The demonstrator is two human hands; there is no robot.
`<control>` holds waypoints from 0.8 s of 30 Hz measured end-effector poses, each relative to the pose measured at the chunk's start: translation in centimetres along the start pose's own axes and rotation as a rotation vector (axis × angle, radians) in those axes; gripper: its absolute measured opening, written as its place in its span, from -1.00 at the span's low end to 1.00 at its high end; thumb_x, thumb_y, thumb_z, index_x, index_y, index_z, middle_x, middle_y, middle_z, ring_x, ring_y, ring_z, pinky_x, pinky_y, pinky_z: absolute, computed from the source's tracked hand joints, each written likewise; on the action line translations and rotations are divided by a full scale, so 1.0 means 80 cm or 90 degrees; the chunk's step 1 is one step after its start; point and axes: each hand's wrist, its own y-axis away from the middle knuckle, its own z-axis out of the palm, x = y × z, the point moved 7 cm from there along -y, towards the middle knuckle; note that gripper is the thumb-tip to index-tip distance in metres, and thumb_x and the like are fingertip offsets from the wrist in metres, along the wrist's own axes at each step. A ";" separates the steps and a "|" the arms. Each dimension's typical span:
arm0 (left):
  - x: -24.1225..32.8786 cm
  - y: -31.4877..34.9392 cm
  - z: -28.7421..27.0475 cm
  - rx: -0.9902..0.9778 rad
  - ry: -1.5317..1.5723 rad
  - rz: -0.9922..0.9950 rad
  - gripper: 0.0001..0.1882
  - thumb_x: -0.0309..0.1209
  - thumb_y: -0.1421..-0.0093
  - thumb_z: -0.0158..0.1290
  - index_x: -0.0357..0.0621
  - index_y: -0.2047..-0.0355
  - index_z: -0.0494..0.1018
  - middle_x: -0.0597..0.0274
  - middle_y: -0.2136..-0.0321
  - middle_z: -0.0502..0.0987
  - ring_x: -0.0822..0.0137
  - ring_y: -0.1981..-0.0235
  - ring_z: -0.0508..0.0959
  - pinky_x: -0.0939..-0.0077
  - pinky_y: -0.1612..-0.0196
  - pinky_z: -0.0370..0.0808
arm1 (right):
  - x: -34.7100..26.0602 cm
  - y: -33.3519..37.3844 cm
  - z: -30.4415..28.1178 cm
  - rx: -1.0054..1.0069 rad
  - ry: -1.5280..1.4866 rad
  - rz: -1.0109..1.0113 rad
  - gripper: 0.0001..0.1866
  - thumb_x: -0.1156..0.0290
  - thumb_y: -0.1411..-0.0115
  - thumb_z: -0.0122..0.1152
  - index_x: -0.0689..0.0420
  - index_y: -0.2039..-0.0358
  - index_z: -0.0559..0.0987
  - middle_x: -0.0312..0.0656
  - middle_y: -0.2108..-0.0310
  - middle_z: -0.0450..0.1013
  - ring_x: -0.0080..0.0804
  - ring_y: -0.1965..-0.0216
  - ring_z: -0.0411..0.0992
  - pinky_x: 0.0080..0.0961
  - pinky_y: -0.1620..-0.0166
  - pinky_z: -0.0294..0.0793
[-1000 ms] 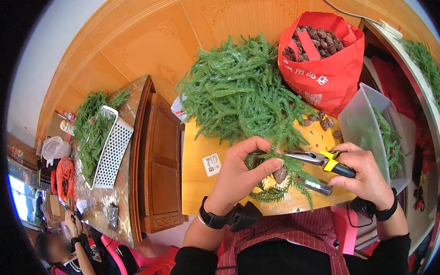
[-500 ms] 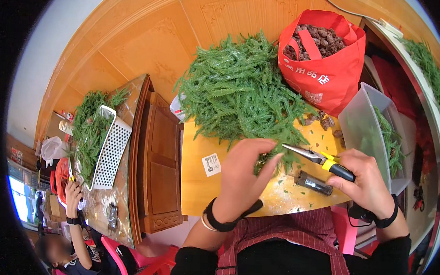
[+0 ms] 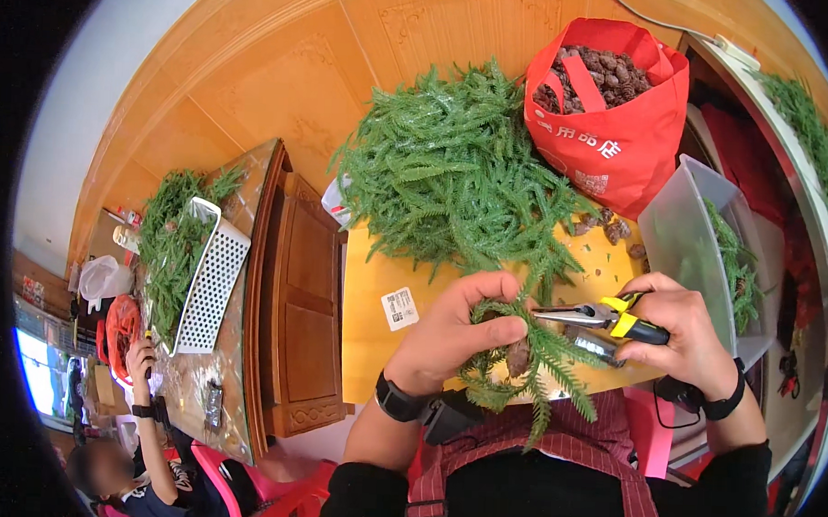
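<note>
My left hand point(image 3: 461, 338) pinches a small ring-shaped wreath point(image 3: 552, 356) of green artificial pine sprigs between thumb and fingers. A brown pine cone point(image 3: 518, 359) is set in it, and its sprigs hang over the near table edge. My right hand point(image 3: 681, 327) is wrapped round needle-nose pliers point(image 3: 583, 315) with yellow and black handles. Their jaws point left, with the tips at the wreath's upper side beside my left thumb. Whether they grip a stem or wire is too small to tell. Beneath the pliers lies a dark, shiny cylindrical bundle point(image 3: 595, 345), partly covered.
A large heap of pine sprigs point(image 3: 463, 169) covers the back of the yellow table point(image 3: 365, 348). Behind it on the right stands a red bag point(image 3: 609, 156) of pine cones. A clear plastic bin point(image 3: 693, 241) is at the right. Another person point(image 3: 141, 367) works at the left table.
My left hand has turned and lowered, bringing the wreath and its pine cone into view. The pliers have shifted slightly down, their tips now at the wreath.
</note>
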 end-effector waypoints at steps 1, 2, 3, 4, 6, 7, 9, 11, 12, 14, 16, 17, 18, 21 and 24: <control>-0.001 -0.001 -0.002 0.000 0.002 -0.001 -0.73 -0.39 0.01 0.17 -0.18 0.38 0.32 0.27 0.46 0.48 0.51 0.56 0.46 0.63 0.48 0.43 | 0.001 -0.001 0.000 0.011 -0.002 -0.002 -0.54 0.08 0.24 0.38 0.23 0.64 0.43 -0.15 0.66 0.31 -0.09 0.35 0.39 -0.34 0.25 0.36; -0.001 -0.001 -0.002 0.000 -0.006 0.002 -0.71 -0.37 0.02 0.17 -0.18 0.35 0.32 0.27 0.44 0.48 0.50 0.53 0.46 0.64 0.48 0.43 | -0.002 -0.002 -0.001 0.012 -0.002 -0.002 -0.54 0.08 0.24 0.38 0.23 0.64 0.43 -0.15 0.66 0.31 -0.09 0.35 0.39 -0.34 0.25 0.36; -0.001 -0.001 -0.002 0.000 -0.013 0.006 -0.69 -0.35 0.02 0.18 -0.18 0.33 0.32 0.26 0.42 0.48 0.50 0.49 0.45 0.64 0.47 0.43 | -0.006 -0.003 -0.003 0.014 0.014 -0.015 -0.60 0.15 0.23 0.38 0.21 0.64 0.42 -0.15 0.67 0.31 -0.10 0.42 0.37 -0.35 0.24 0.38; -0.002 -0.002 -0.003 -0.001 -0.014 0.006 -0.69 -0.35 0.02 0.18 -0.18 0.33 0.32 0.26 0.42 0.48 0.50 0.49 0.45 0.64 0.47 0.43 | -0.010 -0.003 -0.005 0.017 0.029 -0.027 -0.65 0.23 0.21 0.39 0.20 0.65 0.42 -0.15 0.68 0.31 -0.11 0.49 0.36 -0.35 0.22 0.41; 0.000 -0.002 -0.005 0.002 -0.080 0.067 -0.65 -0.34 0.02 0.18 -0.16 0.29 0.31 0.23 0.36 0.45 0.47 0.38 0.45 0.63 0.45 0.43 | -0.011 -0.002 -0.005 0.011 0.036 -0.021 -0.65 0.23 0.21 0.39 0.20 0.65 0.42 -0.15 0.67 0.31 -0.11 0.48 0.36 -0.35 0.23 0.41; -0.001 -0.001 -0.007 0.002 -0.079 0.067 -0.65 -0.34 0.02 0.18 -0.16 0.29 0.31 0.23 0.36 0.45 0.47 0.38 0.45 0.63 0.45 0.43 | -0.011 -0.002 -0.004 0.004 0.043 -0.014 -0.65 0.23 0.20 0.39 0.20 0.65 0.42 -0.15 0.67 0.31 -0.11 0.47 0.36 -0.35 0.23 0.41; 0.000 0.001 -0.003 -0.039 -0.053 0.076 -0.64 -0.44 0.05 0.19 -0.14 0.28 0.29 0.23 0.28 0.41 0.43 0.29 0.44 0.62 0.41 0.44 | -0.012 -0.003 -0.005 0.009 0.042 -0.022 -0.65 0.23 0.20 0.38 0.20 0.64 0.42 -0.15 0.67 0.31 -0.11 0.46 0.36 -0.35 0.24 0.41; 0.002 0.003 0.000 -0.044 -0.060 0.095 -0.62 -0.48 0.08 0.21 -0.14 0.28 0.28 0.25 0.27 0.39 0.43 0.28 0.44 0.62 0.37 0.44 | -0.014 -0.004 -0.005 0.013 0.040 -0.033 -0.65 0.23 0.20 0.38 0.20 0.64 0.42 -0.15 0.67 0.31 -0.11 0.46 0.36 -0.35 0.25 0.41; 0.006 0.004 0.001 -0.048 -0.068 0.114 -0.60 -0.53 0.12 0.22 -0.13 0.29 0.28 0.26 0.26 0.38 0.42 0.28 0.44 0.63 0.33 0.43 | -0.014 -0.004 -0.006 0.018 0.042 -0.034 -0.65 0.23 0.20 0.38 0.20 0.64 0.42 -0.14 0.67 0.31 -0.11 0.45 0.36 -0.35 0.25 0.40; 0.017 0.006 0.004 -0.041 -0.175 0.147 -0.58 -0.52 0.10 0.21 -0.14 0.25 0.26 0.32 0.26 0.36 0.47 0.22 0.37 0.61 0.19 0.34 | -0.012 -0.003 -0.006 0.023 0.046 -0.036 -0.65 0.23 0.20 0.38 0.20 0.63 0.43 -0.14 0.67 0.31 -0.12 0.45 0.36 -0.35 0.26 0.40; 0.023 0.007 0.007 -0.035 -0.281 0.179 -0.57 -0.51 0.08 0.21 -0.15 0.22 0.25 0.37 0.25 0.34 0.51 0.16 0.31 0.59 0.05 0.25 | -0.007 -0.001 -0.005 0.016 0.053 -0.028 -0.64 0.22 0.20 0.38 0.21 0.62 0.44 -0.14 0.67 0.31 -0.12 0.45 0.36 -0.35 0.29 0.38; 0.024 0.008 0.006 0.003 -0.298 0.189 -0.58 -0.56 0.10 0.20 -0.17 0.24 0.26 0.32 0.26 0.37 0.46 0.22 0.37 0.56 0.11 0.33 | -0.005 0.000 -0.003 0.016 0.053 -0.029 -0.64 0.22 0.20 0.38 0.21 0.62 0.44 -0.14 0.67 0.31 -0.12 0.45 0.36 -0.35 0.29 0.38; 0.025 0.010 0.004 0.041 -0.314 0.198 -0.60 -0.60 0.12 0.19 -0.19 0.27 0.28 0.26 0.26 0.39 0.41 0.27 0.43 0.53 0.17 0.41 | -0.001 0.002 -0.003 0.032 0.038 -0.013 -0.60 0.15 0.21 0.37 0.23 0.62 0.43 -0.15 0.69 0.27 -0.09 0.46 0.34 -0.34 0.28 0.37; 0.043 0.018 0.013 0.097 -0.526 0.314 -0.64 -0.63 0.09 0.16 -0.23 0.27 0.31 0.19 0.27 0.45 0.40 0.23 0.46 0.53 0.14 0.40 | 0.004 0.005 -0.006 0.045 0.029 0.011 -0.55 0.08 0.21 0.35 0.25 0.61 0.43 -0.15 0.71 0.22 -0.06 0.47 0.33 -0.33 0.27 0.36; 0.043 0.018 0.015 0.090 -0.509 0.364 -0.66 -0.63 0.07 0.14 -0.25 0.25 0.33 0.09 0.25 0.50 0.36 0.19 0.49 0.55 0.13 0.41 | 0.002 0.005 -0.008 0.047 0.039 0.023 -0.55 0.09 0.19 0.34 0.25 0.61 0.43 -0.14 0.72 0.21 -0.06 0.46 0.33 -0.32 0.27 0.36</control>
